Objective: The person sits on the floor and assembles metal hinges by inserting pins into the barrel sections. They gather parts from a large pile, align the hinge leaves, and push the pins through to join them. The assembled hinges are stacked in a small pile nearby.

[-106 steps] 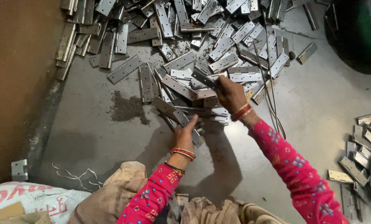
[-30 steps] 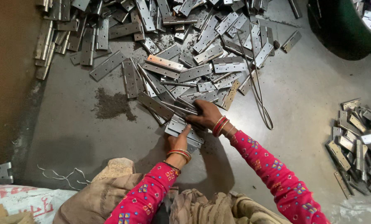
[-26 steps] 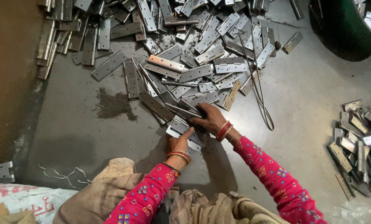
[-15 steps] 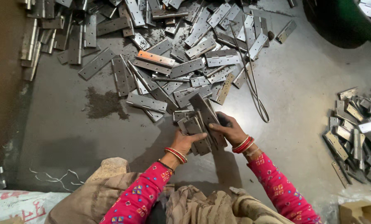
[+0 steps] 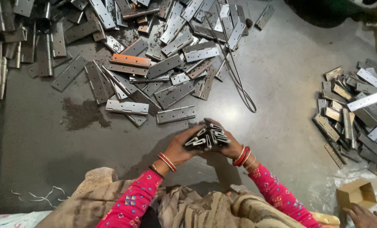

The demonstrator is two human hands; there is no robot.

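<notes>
Both grips, left hand [image 5: 181, 148] and right hand [image 5: 229, 145], clamp the hinge stack [image 5: 208, 137]; I'd square edges flush, squeezing evenly.

You sit on a smooth grey concrete floor [image 5: 281, 126]. Ahead of you, a wide scatter of flat grey steel hinge plates [image 5: 154, 63] lies on it, one rust-orange plate [image 5: 130, 60] among them. A thin bent steel wire loop [image 5: 239, 84] lies at that heap's right edge. Dark patch of metal dust [image 5: 81, 116] near the left. Second heap of hinge plates [image 5: 353, 114] far right. Small brown cardboard box [image 5: 356, 193] at bottom right.
</notes>
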